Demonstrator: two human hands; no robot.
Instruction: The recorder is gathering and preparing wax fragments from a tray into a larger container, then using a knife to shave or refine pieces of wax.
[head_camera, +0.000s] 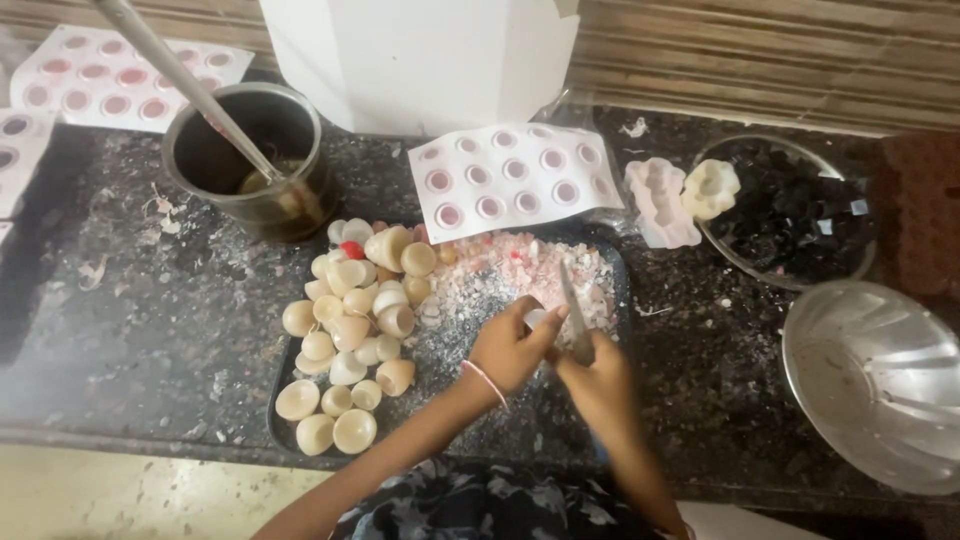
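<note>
Over tray (290, 425) — left hand (510, 350) pinching cup (535, 318) | right hand (600, 385) gripping knife (575, 310)

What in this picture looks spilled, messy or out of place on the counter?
Pale shavings lie heaped in the dark tray and scattered over the counter beyond it. One red piece sits among the cream cups. The left hand holds a small piece; the right hand holds a blade against it.

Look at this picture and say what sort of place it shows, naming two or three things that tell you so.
Probably a home kitchen counter used for small craft casting, perhaps wax. The dark stone counter holds a pot with a ladle, white mould sheets, and a tray of cream cup-shaped pieces and shavings.
</note>
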